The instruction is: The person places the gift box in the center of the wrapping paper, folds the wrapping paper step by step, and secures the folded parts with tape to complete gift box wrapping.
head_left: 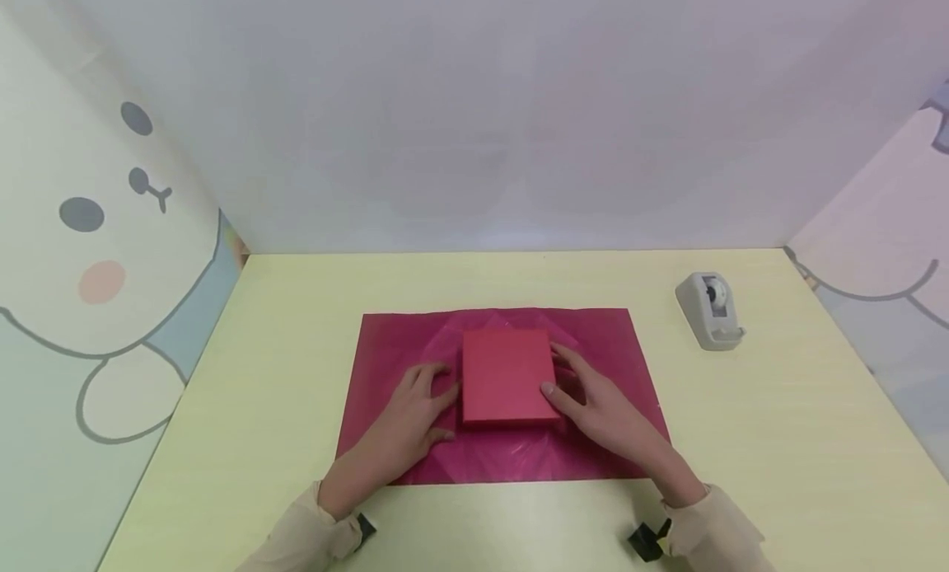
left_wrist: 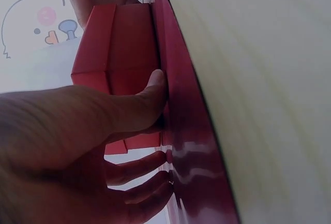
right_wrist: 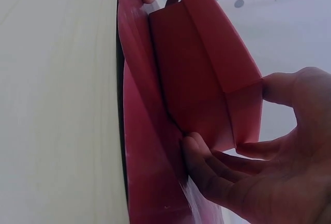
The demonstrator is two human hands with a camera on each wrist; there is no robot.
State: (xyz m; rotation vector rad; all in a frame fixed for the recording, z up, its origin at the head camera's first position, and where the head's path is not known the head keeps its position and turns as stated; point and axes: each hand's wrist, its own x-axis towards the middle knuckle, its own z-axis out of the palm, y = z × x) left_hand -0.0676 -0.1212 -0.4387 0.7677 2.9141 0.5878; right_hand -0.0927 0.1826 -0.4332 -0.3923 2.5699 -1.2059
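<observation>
Backdrop [head_left: 44, 259] with a cartoon animal face stands at nine to ten o'clock, taking the red box [head_left: 510, 374] as the centre of the dial and the head view's far side as twelve. Pale table [head_left: 222, 424] starts beside it and runs across beneath everything. At about half past seven, a light sleeve [head_left: 300, 535] covers the forearm, with a small black block [head_left: 365, 531] at the cuff. The left hand [head_left: 408, 428] lies at eight o'clock, released, its fingers spread and loosely bent close to the box's nine o'clock side; whether any fingertip touches the box I cannot tell. Beneath lies a glossy crimson sheet [head_left: 393, 341], showing all round the box, which sits near its middle, lid uppermost. Behind, at twelve, rises a pale wall [head_left: 489, 110]. The right hand [head_left: 604, 411], between three and four, grasps the box, thumb on the lid's edge and fingers down that side. At half past four are another sleeve [head_left: 712, 527] and another black block [head_left: 647, 541]. Farther right, between two and three, stands a grey tape dispenser [head_left: 708, 312] with a white roll, well apart from the sheet. A second patterned panel [head_left: 882, 218] closes the right side.
</observation>
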